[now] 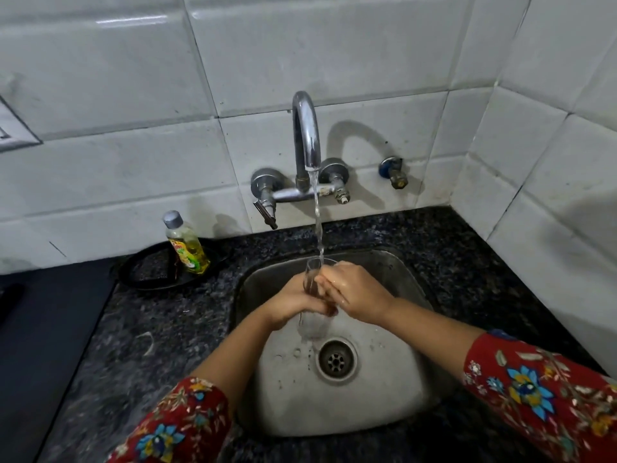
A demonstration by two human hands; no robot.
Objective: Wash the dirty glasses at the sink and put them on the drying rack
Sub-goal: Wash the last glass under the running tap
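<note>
Gleaming white tiles (100,78) behind granite counter (160,329), steel sink (394,389).

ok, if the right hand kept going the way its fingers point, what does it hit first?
The right hand already grips the glass, fingers pointing left. Past that, the left hand on the glass's other side, probably; depth is unclear.

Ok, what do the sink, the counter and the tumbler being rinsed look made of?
Sink: likely stainless steel, dull brushed grey with soft reflections. Counter: looks like polished speckled dark granite. Glass, held by the left hand and right hand: clear, see-through, probably glass, though clear plastic can't be ruled out.
</note>
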